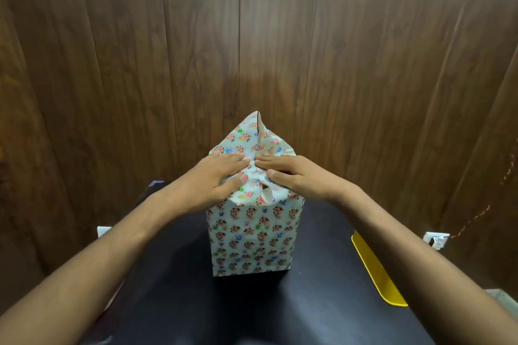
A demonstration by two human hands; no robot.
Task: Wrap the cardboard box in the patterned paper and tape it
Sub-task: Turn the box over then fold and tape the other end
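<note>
Centrally, wrapped box point(251, 238) upright, both hands' grip pressing top folds

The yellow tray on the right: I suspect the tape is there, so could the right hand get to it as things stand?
Probably yes. The yellow tray lies beside the right forearm with nothing between, but the right hand presses the paper folds down, so letting go may loosen them.
</note>
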